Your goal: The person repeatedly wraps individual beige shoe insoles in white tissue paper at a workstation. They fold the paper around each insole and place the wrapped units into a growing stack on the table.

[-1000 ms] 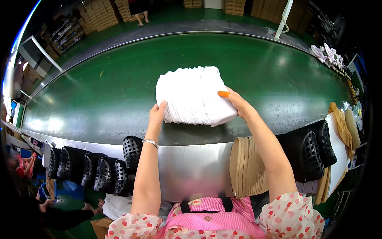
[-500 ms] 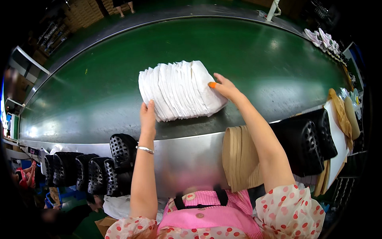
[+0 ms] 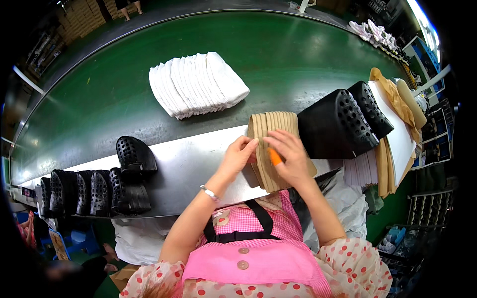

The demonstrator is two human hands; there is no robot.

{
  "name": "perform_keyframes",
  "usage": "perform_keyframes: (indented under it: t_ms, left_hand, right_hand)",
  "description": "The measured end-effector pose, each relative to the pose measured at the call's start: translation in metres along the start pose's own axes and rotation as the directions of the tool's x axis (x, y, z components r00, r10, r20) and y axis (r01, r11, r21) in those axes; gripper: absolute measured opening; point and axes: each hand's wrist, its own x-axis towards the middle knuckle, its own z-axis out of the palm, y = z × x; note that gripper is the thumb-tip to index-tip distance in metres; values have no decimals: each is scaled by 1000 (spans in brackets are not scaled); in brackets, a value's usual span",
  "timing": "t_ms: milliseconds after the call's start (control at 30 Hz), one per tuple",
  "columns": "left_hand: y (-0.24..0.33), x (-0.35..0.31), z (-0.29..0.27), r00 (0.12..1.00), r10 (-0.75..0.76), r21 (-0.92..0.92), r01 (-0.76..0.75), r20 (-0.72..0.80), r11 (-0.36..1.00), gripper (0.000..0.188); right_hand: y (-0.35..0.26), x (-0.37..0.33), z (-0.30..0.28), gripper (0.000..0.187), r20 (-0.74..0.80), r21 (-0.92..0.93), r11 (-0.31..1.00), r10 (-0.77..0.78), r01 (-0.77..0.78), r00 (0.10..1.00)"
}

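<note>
A stack of tan, insole-shaped sheets (image 3: 285, 119) stands on edge at the near side of the table, in front of me. My left hand (image 3: 237, 158) is at the stack's left edge, thumb and forefinger pinched at the outermost sheet. Across the top of the stack lies my right hand (image 3: 292, 158), its fingers a little apart; an orange cover sits on one digit. What lies under its fingertips is partly hidden. Farther off, a row of folded white sheets (image 3: 196, 84) rests on the green table, touched by neither hand.
Black wedge-shaped shoe soles (image 3: 330, 121) with dotted holes adjoin the stack on the right, beside white and brown sheets (image 3: 395, 131). More black soles (image 3: 89, 191) line the table's near left edge. Pale shoes (image 3: 372, 32) stand at the far right.
Both hands have left the white sheets and come back to the tan stack at the near right. The white sheets stay on the table; the view has shifted right.
</note>
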Motion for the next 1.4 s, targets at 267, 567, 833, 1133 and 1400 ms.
perform_keyframes:
  t_ms: [267, 567, 833, 1133, 1400]
  left_hand:
    - [-45, -5, -2, 913, 337, 179, -301, -230, 937, 23]
    - [-48, -17, -4, 782, 513, 350, -397, -355, 848, 23]
    - [-49, -24, -12, 906, 384, 261, -333, -177, 906, 28]
    - [16, -113, -73, 923, 351, -176, -375, -156, 910, 40]
    - [32, -134, -50, 930, 366, -581, -278, 38, 765, 51]
  right_hand:
    - [-11, -13, 24, 44, 7, -210, 974, -84, 83, 996]
    - [-16, -16, 24, 51, 17, -259, 963, -67, 70, 998]
    - [-16, -16, 34, 52, -16, -289, 957, -44, 37, 999]
    - [-19, -19, 23, 48, -124, -57, 998, -26, 19, 992]
    - [-13, -24, -161, 33, -527, -340, 940, -217, 30, 822]
